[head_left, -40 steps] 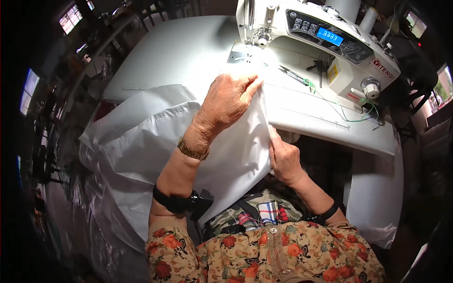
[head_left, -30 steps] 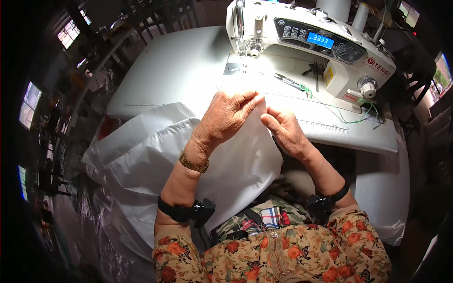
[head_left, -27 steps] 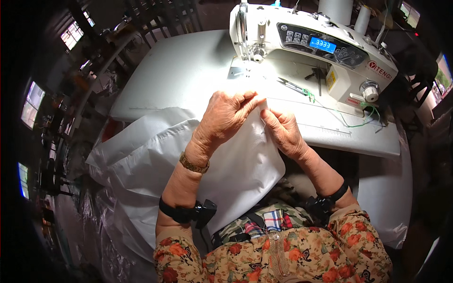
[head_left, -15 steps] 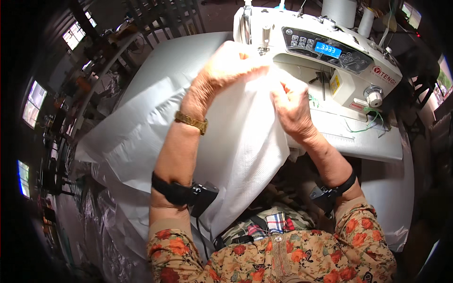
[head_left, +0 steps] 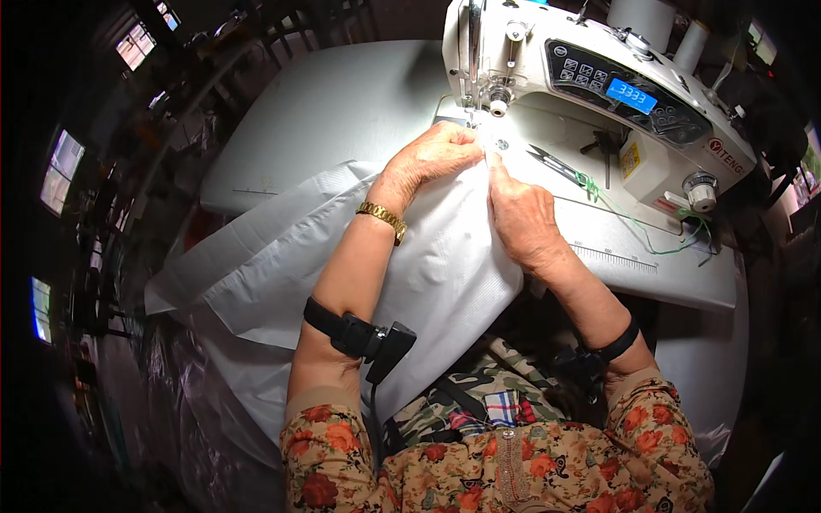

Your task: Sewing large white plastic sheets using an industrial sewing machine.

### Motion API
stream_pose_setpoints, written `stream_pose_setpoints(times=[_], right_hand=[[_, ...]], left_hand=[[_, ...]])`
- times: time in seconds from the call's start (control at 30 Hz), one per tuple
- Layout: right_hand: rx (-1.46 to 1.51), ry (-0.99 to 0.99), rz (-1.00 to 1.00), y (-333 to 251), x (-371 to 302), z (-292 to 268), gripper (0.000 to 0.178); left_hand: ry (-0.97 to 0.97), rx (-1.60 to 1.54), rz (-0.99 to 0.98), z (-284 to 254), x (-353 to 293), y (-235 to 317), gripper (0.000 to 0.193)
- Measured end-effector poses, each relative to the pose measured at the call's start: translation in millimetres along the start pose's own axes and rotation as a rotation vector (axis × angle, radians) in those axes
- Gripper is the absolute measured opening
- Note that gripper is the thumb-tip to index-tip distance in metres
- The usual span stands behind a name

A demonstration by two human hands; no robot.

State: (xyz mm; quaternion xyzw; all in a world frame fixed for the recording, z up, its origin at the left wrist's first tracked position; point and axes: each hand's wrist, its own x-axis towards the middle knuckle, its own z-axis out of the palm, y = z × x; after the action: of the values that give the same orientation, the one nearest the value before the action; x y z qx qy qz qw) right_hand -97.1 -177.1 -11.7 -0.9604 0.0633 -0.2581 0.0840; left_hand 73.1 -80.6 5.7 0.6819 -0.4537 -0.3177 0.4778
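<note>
**Fabric edge held up to the needle**

Fabric point(head_left: 445, 265), white and finely textured, lies across the near left part of the table point(head_left: 342, 103) and spills over its near edge into my lap, with one end brought up to the foot of the sewing machine point(head_left: 599, 94) at the far right. My left hand point(head_left: 432, 158) lies curled on top of that end, fingers bent and pressing the cloth down just beside the needle area; its grip is clenched on the fabric. My right hand point(head_left: 517, 218) lies touching it on the right, fingertips pinching the fabric edge, so that grip too is closed on the cloth. The two hands meet right in front of the presser foot; I cannot tell whether the foot is down.

To do this well, I judge the edge should lie flat and square under the foot, with no fold caught between the hands. Fingertips should stay beside the needle, never under it. The loose bulk hanging off the near edge could drag the seam sideways, so the left hand should bear its weight. Scissors point(head_left: 552, 162) and a green thread point(head_left: 633, 218) lie on the machine bed to the right, near but apart from the cloth.
</note>
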Motion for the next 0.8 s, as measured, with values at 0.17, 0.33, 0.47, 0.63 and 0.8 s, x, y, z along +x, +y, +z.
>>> stream_pose_setpoints(times=[0.17, 0.33, 0.47, 0.63, 0.8], right_hand=[[-0.103, -0.212, 0.03, -4, 11, 2, 0.056], [-0.099, -0.292, 0.064, -9, 23, 5, 0.052], [-0.151, -0.319, 0.088, -11, 30, 7, 0.038], [0.377, -0.275, 0.148, 40, 46, 0, 0.022], [0.459, 0.012, -0.224, 57, 40, 24, 0.008]], left_hand=[[0.053, -0.104, -0.062, 1, 1, -7, 0.023], [0.198, -0.126, -0.146, 7, 5, -1, 0.029], [0.101, 0.389, -0.034, -5, 11, -9, 0.026], [0.262, 0.689, 0.093, 1, 20, -17, 0.022], [0.196, 0.616, -0.033, -2, 34, -15, 0.023]])
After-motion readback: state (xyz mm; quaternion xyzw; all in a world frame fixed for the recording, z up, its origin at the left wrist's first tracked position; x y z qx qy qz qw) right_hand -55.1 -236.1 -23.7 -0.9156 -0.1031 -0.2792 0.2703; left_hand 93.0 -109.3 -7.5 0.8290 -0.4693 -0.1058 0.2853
